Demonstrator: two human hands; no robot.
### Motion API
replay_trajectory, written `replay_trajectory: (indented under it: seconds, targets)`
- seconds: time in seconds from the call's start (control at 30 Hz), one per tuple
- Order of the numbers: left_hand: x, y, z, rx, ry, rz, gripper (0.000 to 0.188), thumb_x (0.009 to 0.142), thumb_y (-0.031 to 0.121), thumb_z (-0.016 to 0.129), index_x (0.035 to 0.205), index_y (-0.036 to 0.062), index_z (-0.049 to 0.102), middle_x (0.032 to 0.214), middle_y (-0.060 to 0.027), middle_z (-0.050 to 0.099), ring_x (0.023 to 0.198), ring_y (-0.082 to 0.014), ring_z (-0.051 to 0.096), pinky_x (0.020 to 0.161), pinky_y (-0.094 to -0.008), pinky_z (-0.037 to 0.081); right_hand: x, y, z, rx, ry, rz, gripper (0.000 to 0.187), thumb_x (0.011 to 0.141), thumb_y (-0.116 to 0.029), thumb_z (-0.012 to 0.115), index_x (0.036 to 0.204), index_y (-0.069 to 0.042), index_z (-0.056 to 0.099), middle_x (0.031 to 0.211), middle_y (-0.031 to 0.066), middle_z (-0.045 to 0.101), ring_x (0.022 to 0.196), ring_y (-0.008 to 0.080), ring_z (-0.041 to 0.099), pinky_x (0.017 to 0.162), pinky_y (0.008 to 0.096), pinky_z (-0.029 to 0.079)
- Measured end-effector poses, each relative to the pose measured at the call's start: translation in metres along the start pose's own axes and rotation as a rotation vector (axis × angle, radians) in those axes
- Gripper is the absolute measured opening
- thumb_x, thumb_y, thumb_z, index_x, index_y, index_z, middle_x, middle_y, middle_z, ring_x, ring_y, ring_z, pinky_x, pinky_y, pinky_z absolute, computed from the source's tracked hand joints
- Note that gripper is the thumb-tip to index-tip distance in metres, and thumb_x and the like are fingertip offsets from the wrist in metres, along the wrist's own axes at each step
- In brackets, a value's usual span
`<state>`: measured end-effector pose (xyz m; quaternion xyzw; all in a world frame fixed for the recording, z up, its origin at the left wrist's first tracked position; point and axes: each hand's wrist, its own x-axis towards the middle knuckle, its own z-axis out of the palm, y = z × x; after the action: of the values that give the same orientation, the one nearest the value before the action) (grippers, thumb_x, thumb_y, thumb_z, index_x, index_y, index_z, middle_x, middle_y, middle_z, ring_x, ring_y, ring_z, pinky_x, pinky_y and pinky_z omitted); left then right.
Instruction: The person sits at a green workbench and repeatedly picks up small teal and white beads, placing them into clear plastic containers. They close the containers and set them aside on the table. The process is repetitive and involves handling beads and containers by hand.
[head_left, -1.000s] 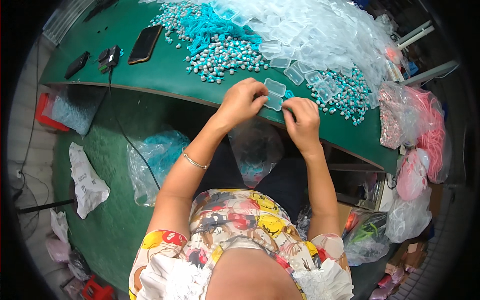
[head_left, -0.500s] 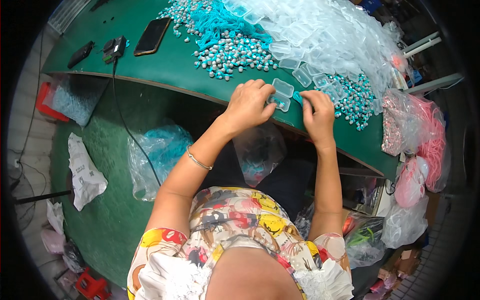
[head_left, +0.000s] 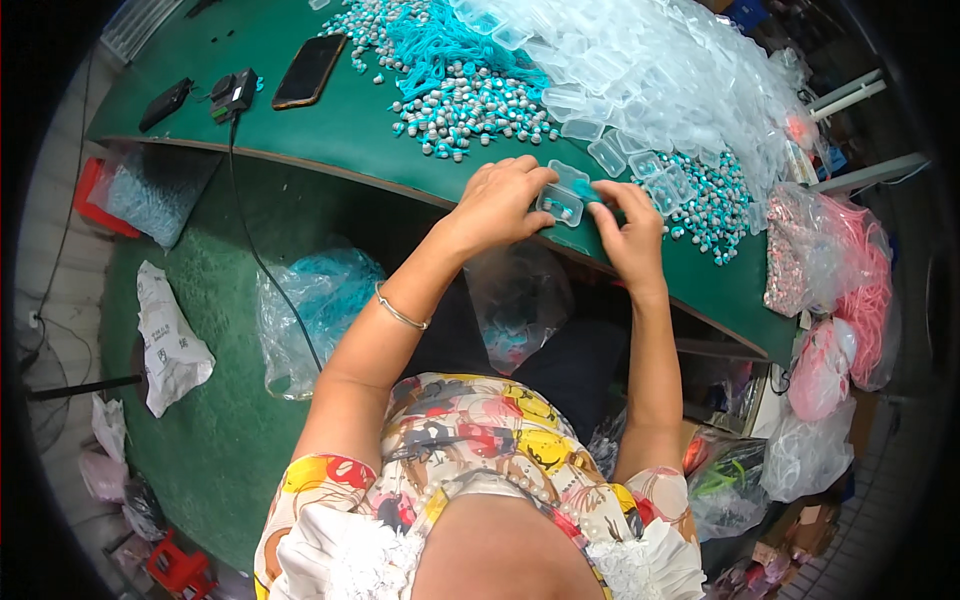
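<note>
At the front edge of the green table [head_left: 365, 140], my left hand [head_left: 497, 203] is closed on the left side of a small transparent plastic box [head_left: 563, 206]. Its hinged lid lies folded back, away from me, and small grey-and-teal pieces sit in the near half. My right hand [head_left: 630, 235] pinches a bundle of teal cord [head_left: 584, 190] between thumb and fingers, over the box's lid side. Right of that hand lies a pile of small teal-and-grey pieces [head_left: 715, 205]. Beyond my left hand spreads another pile of grey-and-teal pieces [head_left: 465, 110], with teal cords [head_left: 440, 50] heaped behind it.
A large heap of transparent boxes [head_left: 640, 75] covers the far right of the table. A phone [head_left: 308, 72], a small black device [head_left: 232, 95] with a cable and a black case [head_left: 165, 104] lie at left. Bags of pink cord [head_left: 858, 280] hang at the right end.
My right hand has moved left, bringing the teal cord from beside the box to over its lid side. My left hand keeps its hold on the box.
</note>
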<state>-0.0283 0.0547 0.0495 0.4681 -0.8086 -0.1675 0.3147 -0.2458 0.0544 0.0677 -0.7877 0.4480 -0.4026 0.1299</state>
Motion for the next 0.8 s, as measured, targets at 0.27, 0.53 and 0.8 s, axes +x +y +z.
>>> replay_trajectory:
  seconds: [0.27,0.53,0.8]
  targets:
    - [-0.001,-0.005,0.002,-0.063,0.039,0.024,0.052,0.069,0.023,0.084,0.115,0.007,0.065,0.097,-0.01,0.064,0.094,-0.0318,0.063,0.08,-0.0433,0.049,0.006,-0.004,0.014,-0.24,-0.112,-0.183,0.011,0.08,-0.009,0.073,0.089,-0.011,0.067,0.088,0.0046,0.066,0.088,0.0247,0.063,0.08,0.0394,0.042]
    - [-0.003,-0.005,0.003,-0.064,0.057,0.034,0.051,0.069,0.022,0.084,0.114,0.0073,0.065,0.098,-0.0095,0.064,0.094,-0.0312,0.063,0.081,-0.043,0.048,0.009,0.008,0.009,-0.197,-0.061,-0.122,0.013,0.087,-0.014,0.068,0.099,-0.011,0.07,0.095,0.0057,0.065,0.092,0.0279,0.061,0.081,0.0417,0.044]
    - [-0.006,-0.005,0.006,-0.071,0.083,0.038,0.06,0.069,0.021,0.085,0.122,0.0085,0.059,0.097,-0.0079,0.064,0.095,-0.0302,0.062,0.081,-0.043,0.047,0.021,0.022,0.012,-0.058,-0.162,0.062,0.025,0.084,-0.009,0.072,0.107,-0.004,0.065,0.098,0.0104,0.064,0.081,0.0269,0.063,0.072,0.038,0.05]
